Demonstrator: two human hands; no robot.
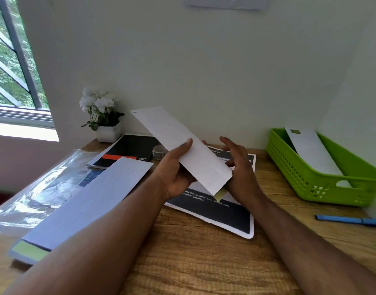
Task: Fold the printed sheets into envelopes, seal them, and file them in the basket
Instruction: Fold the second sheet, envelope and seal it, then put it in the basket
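Observation:
My left hand (172, 169) grips a long white envelope (172, 137) held tilted above the desk, its far end pointing up and left. A green strip (220, 193) sticks out of its near end. My right hand (238, 167) hovers beside that near end, fingers spread, holding nothing. Under both hands lie dark printed sheets (225, 213) with white text. A stack of blank envelopes (93, 199) lies on the left. The green basket (306, 177) at the right holds one sealed envelope (310, 150) leaning inside.
A blue pen (349, 220) lies near the right edge. A black notepad (127, 150), a small tape roll (159, 151) and a potted white flower (101, 116) stand at the back. Clear plastic wrap (40, 188) covers the left side.

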